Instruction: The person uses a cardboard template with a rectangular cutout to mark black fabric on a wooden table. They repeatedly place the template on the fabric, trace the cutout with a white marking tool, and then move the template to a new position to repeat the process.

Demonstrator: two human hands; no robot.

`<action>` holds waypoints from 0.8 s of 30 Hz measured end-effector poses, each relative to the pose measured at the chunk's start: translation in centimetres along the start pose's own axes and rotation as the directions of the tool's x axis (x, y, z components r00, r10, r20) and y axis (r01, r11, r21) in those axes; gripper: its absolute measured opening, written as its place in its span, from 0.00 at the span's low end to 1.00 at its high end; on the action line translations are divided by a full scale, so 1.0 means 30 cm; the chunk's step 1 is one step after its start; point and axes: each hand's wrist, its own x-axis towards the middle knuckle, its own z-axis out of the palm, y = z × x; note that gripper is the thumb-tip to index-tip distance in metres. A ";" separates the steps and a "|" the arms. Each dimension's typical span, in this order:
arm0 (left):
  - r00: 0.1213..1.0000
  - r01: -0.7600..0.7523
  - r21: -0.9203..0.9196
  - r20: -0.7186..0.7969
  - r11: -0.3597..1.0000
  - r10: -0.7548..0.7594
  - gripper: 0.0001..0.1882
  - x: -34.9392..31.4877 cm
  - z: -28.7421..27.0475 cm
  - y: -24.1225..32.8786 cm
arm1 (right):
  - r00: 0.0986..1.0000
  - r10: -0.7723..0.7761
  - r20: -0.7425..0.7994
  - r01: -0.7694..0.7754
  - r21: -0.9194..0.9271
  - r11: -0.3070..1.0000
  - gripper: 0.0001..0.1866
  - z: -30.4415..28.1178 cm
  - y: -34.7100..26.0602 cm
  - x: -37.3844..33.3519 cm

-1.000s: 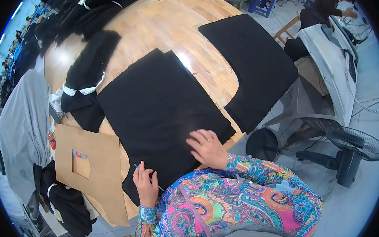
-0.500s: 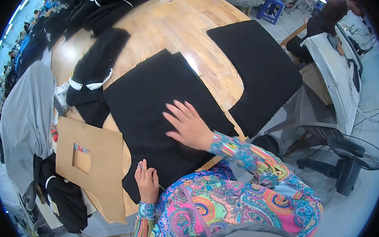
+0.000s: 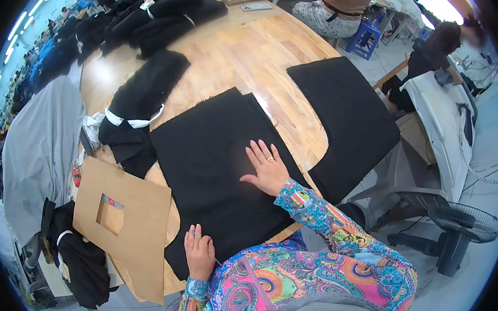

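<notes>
A stack of black cut fabric pieces lies on the wooden table in front of me, with uneven edges showing along its upper right. My right hand rests flat on the fabric, fingers spread, a ring on one finger. My left hand is at the near left edge of the same fabric, its fingers partly bent. A thin pen-like stick pokes out beside this hand and seems held in it; most of it is hidden. To the right lies another black fabric piece with a curved cutout.
A brown card pattern with a square hole lies at left. Tied black fabric bundles sit behind it, more at the far left. Grey cloth drapes on the left. A fan stands at right; other people sit beyond the table.
My right hand has slid across the fabric and now lies flatter, with fingers pointing farther away. My left hand stays at the near left edge. The whole view has shifted slightly.
</notes>
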 end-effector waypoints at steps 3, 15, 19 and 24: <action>1.000 0.001 0.004 -0.011 1.000 -0.001 0.04 -0.002 0.003 0.001 | 1.000 0.011 0.011 -0.011 0.006 1.000 0.43 -0.047 0.056 -0.084; 0.574 0.631 -0.069 -0.628 0.772 -0.525 0.23 -0.045 -0.362 -0.634 | 0.994 -0.029 0.109 0.012 0.162 0.987 0.46 -0.211 -0.065 -0.289; 0.321 0.909 -0.060 -0.532 0.413 -0.784 0.23 -0.020 -0.405 -0.816 | 0.975 -0.180 0.129 0.146 0.236 0.961 0.47 -0.181 -0.223 -0.135; 0.252 0.890 -0.222 -0.491 0.399 -0.834 0.28 -0.125 -0.318 -1.105 | 0.949 -0.295 0.111 0.288 0.079 0.954 0.46 -0.037 -0.247 -0.017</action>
